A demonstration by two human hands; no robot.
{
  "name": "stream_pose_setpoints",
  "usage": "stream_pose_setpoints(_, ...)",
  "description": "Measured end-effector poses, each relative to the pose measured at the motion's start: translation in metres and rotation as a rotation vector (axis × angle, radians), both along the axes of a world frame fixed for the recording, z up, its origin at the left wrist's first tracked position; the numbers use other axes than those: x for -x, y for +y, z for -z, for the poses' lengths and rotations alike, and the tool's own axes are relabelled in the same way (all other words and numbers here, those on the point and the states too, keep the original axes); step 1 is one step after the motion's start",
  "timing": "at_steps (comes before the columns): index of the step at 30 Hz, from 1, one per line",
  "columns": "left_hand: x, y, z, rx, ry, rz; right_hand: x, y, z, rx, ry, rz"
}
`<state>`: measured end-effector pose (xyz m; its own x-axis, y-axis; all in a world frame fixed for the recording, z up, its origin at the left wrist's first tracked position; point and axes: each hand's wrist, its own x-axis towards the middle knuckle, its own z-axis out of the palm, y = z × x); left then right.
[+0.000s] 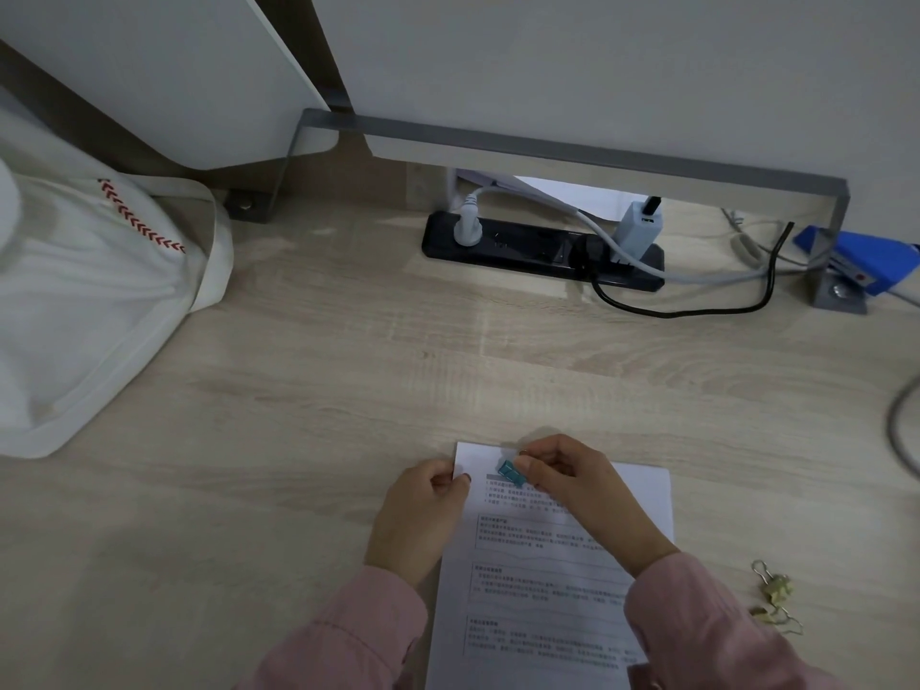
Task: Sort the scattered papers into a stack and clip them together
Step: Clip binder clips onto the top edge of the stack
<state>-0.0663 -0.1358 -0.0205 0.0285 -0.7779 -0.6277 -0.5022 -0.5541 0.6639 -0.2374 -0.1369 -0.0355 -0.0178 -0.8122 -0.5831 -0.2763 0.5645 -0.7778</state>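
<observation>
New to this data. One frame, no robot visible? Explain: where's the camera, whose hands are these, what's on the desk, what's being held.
There is no robot here: a person works with two bare hands. The single picture comes from a wide-angle camera worn on the person's head, looking forward and down. On the wooden desk lies a stack of printed papers. The left hand pinches its left edge near the top corner. The right hand pinches a teal binder clip over the top of the sheet; whether it already grips the paper cannot be told. Spare yellow binder clips lie loose to the right. Farther back sit a black power strip and a white cloth bag.
</observation>
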Motion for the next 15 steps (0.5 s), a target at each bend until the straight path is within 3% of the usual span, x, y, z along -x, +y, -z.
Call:
stream_pose_setpoints(4, 0.002, -0.005, 0.006, -0.094, 0.046, -0.095, 0.000, 0.001, 0.000, 0.002, -0.003, 0.004)
stream_pose_setpoints(8, 0.007, -0.002, 0.009, -0.074, -0.040, -0.068, -0.001, 0.002, -0.002, 0.005, -0.005, 0.024)
stream_pose_setpoints(15, 0.002, 0.015, -0.007, -0.006, 0.097, -0.075, 0.025, 0.031, -0.020, 0.130, 0.067, 0.319)
